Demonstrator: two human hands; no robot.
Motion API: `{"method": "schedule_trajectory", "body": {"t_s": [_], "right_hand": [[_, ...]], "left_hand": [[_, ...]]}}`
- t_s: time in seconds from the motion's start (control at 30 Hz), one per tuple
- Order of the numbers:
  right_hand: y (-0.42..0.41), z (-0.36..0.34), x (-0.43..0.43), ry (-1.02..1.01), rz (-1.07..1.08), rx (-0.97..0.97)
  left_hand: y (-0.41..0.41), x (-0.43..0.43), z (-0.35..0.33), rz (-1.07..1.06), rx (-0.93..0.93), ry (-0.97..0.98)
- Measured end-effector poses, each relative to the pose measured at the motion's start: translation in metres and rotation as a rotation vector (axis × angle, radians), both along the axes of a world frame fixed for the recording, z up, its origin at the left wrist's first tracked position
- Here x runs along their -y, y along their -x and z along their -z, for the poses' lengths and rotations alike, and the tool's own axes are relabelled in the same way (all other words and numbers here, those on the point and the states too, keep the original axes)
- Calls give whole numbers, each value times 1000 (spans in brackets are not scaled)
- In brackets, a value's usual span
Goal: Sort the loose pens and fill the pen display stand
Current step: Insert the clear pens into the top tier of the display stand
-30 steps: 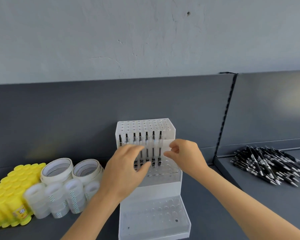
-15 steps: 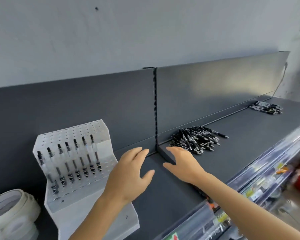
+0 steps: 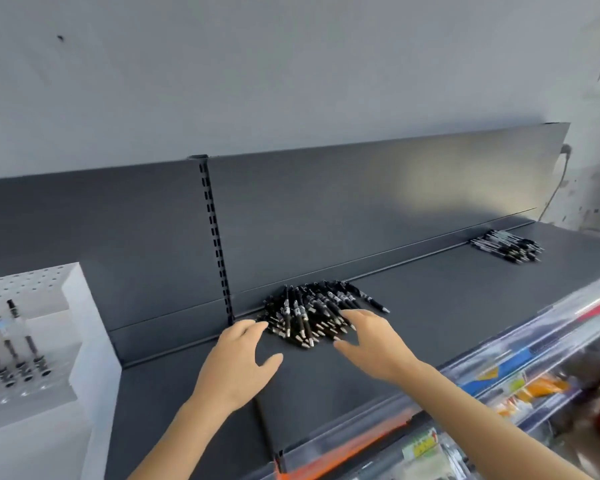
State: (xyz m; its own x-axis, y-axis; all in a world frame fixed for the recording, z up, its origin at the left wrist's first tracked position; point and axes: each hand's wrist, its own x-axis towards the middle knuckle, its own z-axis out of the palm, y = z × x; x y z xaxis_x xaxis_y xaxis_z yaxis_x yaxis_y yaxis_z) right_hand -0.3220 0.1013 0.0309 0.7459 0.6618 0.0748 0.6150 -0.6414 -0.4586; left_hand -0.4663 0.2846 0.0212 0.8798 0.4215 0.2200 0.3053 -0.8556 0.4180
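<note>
Both hands (image 3: 302,355) open, flanking pen pile (image 3: 312,311)

Black pens (image 3: 312,311) are heaped against the shelf back; the white stand (image 3: 32,344), partly filled, is seen left.

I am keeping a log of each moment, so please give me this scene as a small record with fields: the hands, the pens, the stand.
left hand: open, empty, fingers at the near edge of the pen pile
right hand: open, empty, fingers over the pile's right side
pen pile: black pens heaped against the shelf back panel
second pile: smaller, far right on the shelf
display stand: white, at left, a few pens standing in it, many holes empty
</note>
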Motion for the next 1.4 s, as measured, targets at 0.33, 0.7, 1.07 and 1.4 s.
{"method": "schedule_trajectory", "body": {"t_s": [0.33,0.7,1.07,1.4], "right_hand": [[-90,3,93,-30,136,-96],[-209,12,161,-31,327,-72],[-366,25,240,11,349,-58],[-552,27,319,13,217,-61]], "left_hand": [[-119,79,-4,105,-35,-1],[-270,136,2,245,-32,45],[-414,215,14,266,-96,80],[-582,307,35,29,-143,307]]}}
